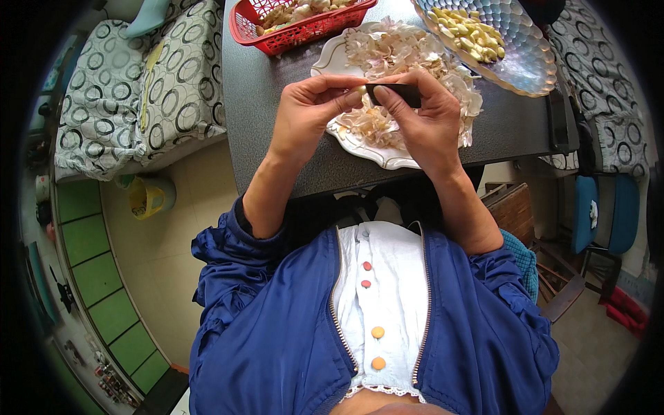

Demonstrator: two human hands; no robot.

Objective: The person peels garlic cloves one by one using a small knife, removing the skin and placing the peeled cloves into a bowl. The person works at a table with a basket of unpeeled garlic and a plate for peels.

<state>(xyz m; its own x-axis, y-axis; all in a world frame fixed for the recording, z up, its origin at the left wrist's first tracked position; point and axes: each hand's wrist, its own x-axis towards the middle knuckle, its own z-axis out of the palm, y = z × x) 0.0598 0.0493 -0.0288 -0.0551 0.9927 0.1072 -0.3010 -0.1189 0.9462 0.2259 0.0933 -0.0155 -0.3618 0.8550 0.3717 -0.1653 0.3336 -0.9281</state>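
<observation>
My left hand point(316, 106) pinches a small pale garlic clove point(361, 90) between thumb and fingertips. In my right hand point(425, 111) is a dark, flat blade point(404, 94), its end against the clove. What lies behind my right fingers is hidden. Both hands are held over a white scalloped plate point(345, 140) heaped with papery garlic skins point(389, 49). Peeled garlic cloves point(467, 33) lie in a pearly, scale-patterned dish point(524, 46) at the upper right, which overlaps the plate's edge. A red plastic basket point(306, 36) with unpeeled garlic bulbs point(311, 9) stands at the upper left.
These things stand on a dark speckled table point(270, 104). A dark flat object point(559, 122) lies at its right edge. Seats with circle-patterned covers point(181, 78) flank the table. On the floor at left is a bin with a yellow liner point(148, 197); a wooden stool point(511, 212) is at right.
</observation>
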